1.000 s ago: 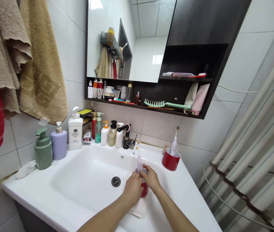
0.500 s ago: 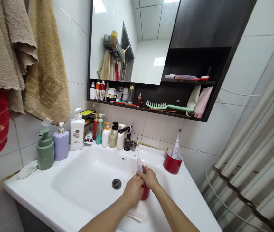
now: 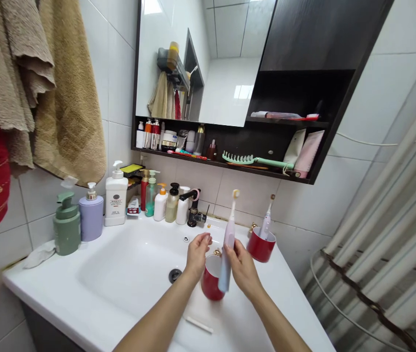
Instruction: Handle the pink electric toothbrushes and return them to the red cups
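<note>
We see the right hand (image 3: 243, 270) gripping the toothbrush (image 3: 229, 235) before the red cup (image 3: 209, 284), toward the right edge of the sink (image 3: 292, 288), and a slack grip could let it fall, while we cannot tell whether the left hand's (image 3: 195, 256) half-bent fingers steady the cup.

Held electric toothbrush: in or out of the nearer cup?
Out: the right hand holds the electric toothbrush, bottom end visible outside the nearer red cup.
</note>
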The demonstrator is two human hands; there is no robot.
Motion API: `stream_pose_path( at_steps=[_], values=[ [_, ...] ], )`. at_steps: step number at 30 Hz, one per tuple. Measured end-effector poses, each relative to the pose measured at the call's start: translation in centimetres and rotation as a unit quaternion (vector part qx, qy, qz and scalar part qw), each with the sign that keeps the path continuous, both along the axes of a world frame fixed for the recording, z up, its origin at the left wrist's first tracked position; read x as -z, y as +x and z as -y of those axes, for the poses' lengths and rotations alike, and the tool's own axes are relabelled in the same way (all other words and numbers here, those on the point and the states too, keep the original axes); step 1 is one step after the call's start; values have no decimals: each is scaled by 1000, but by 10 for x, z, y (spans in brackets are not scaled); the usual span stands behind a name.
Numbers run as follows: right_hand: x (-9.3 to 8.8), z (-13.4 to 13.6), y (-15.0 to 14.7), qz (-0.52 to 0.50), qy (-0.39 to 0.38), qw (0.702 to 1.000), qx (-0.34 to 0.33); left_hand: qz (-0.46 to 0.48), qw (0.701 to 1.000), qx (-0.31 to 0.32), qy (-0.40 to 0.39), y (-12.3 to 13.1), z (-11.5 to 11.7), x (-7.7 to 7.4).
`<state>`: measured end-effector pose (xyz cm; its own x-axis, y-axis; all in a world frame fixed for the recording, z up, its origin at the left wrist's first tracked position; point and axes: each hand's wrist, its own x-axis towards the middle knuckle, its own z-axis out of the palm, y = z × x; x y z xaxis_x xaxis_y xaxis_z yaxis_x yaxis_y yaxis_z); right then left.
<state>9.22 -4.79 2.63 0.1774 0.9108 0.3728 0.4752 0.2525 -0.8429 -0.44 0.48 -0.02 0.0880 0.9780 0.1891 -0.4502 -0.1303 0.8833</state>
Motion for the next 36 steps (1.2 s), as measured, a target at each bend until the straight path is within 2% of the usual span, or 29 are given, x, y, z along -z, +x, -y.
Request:
stream_pose_path(
  at_steps=[2, 4, 7, 11, 16, 20, 24, 28, 32, 36],
  values=[
    [6, 16, -4, -27, -48, 997, -57, 79, 994, 76, -19, 4, 4, 0],
    [18, 28, -6, -47, -98, 990, -87, 116, 981, 147, -41, 6, 8, 5],
    [36, 35, -4, -72, -164, 978, -107, 118, 970, 190, -93, 5, 8, 16],
    [46, 30, 2, -67, -244, 958, -138, 130, 969, 145, -151, 3, 1, 22],
    [48, 22, 3, 2, -200, 976, -87, 146, 967, 108, -178, 7, -6, 21],
    [49, 22, 3, -4, -233, 968, -94, 133, 967, 96, -193, 10, -7, 22],
    [46, 24, 1, 2, -211, 974, -78, 128, 968, 78, -201, 11, -6, 20],
    [46, 23, -2, -24, -251, 962, -101, 123, 966, 58, -221, 11, -5, 17],
    [50, 21, -3, 45, -192, 979, -59, 138, 964, 34, -226, 12, -6, 16],
    [50, 22, -5, -19, -247, 964, -95, 136, 964, 27, -228, 11, -7, 17]
  ],
)
